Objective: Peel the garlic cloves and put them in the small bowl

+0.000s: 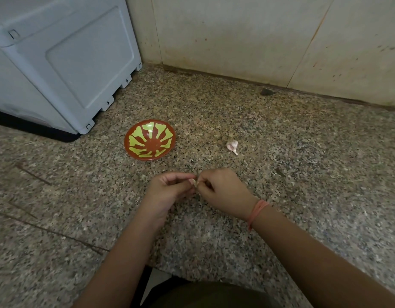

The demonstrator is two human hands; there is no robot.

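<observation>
A small red bowl (pixel 150 140) with a yellow-green pattern sits on the speckled granite counter (pixel 281 174); nothing shows inside it. Just in front of it, my left hand (pixel 169 187) and my right hand (pixel 223 192) meet fingertip to fingertip, both pinching one pale garlic clove (pixel 193 181) that is mostly hidden between the fingers. A partial garlic bulb (pixel 232 146) with pinkish skin and a short stem lies alone on the counter to the right of the bowl.
A large grey plastic appliance (pixel 58 63) stands at the back left, close to the bowl. A tiled wall (pixel 258 41) closes off the back. The counter's front edge runs just below my forearms.
</observation>
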